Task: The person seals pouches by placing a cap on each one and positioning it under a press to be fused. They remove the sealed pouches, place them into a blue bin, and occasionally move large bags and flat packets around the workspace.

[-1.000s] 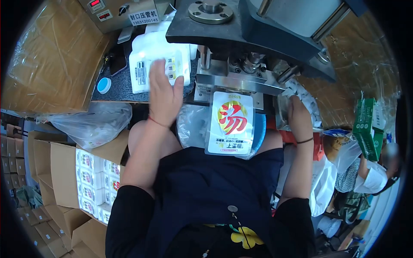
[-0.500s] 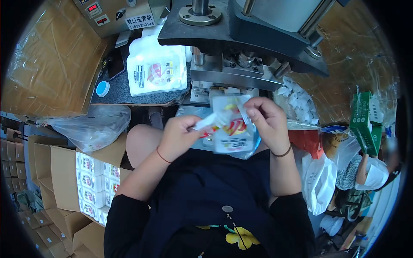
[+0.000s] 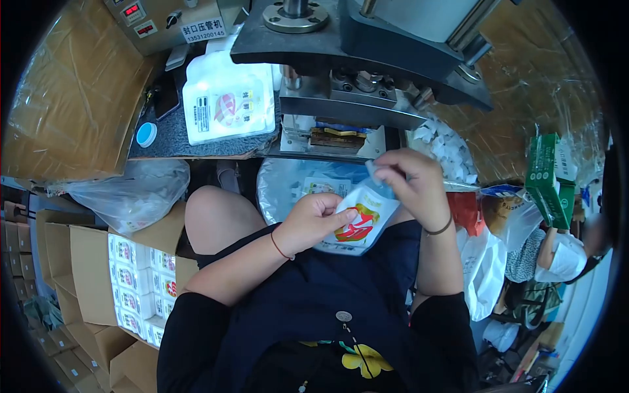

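A white plastic packet (image 3: 368,219) with red and yellow print is tilted between my two hands, above my lap. My left hand (image 3: 314,226) grips its left side, the thumb lying over the print. At the packet's upper end, the thumb and fingers of my right hand (image 3: 414,183) pinch a translucent tab (image 3: 376,171). Just beyond my hands is a bin lined with a pale blue plastic bag (image 3: 272,190), with another printed packet (image 3: 324,186) inside. The press (image 3: 350,108) stands above the bin, its metal lower die (image 3: 337,139) in view.
Stacked white packets (image 3: 228,105) lie on the bench at left beside a blue-topped cap (image 3: 147,135). White scraps (image 3: 445,147) are heaped right of the press. An open carton (image 3: 92,275) of packs is at lower left. Another person (image 3: 557,255) is at far right.
The packet has come down toward my lap and tilted. My left hand has moved right onto it, and the white strip it held is out of sight. The view has shifted slightly.
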A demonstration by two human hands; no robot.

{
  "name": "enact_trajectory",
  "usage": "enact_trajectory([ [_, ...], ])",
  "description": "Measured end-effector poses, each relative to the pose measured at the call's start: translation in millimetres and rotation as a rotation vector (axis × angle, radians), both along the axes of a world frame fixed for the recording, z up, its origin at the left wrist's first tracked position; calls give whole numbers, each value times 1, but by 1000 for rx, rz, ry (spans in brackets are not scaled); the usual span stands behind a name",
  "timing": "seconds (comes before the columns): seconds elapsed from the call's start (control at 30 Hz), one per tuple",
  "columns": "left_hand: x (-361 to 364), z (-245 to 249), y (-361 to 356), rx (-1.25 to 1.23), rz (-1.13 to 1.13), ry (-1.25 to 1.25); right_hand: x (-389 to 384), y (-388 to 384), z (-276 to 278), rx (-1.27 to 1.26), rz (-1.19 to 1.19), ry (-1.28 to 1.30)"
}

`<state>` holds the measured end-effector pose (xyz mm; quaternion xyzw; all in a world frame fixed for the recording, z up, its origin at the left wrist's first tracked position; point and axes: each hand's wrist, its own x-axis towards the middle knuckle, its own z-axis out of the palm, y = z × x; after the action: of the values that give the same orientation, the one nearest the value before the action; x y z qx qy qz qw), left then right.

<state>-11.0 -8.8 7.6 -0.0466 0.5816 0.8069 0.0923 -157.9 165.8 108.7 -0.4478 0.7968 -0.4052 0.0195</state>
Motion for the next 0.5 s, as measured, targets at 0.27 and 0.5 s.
enact_trajectory([
  [0.27, -2, -2, -1, 280, -149, -133, -10, 12, -4, 182, 95, 41],
  [0.5, -32, -1, -43, 336, 69, -153, -75, 44, -47, 595, -444, 440],
])
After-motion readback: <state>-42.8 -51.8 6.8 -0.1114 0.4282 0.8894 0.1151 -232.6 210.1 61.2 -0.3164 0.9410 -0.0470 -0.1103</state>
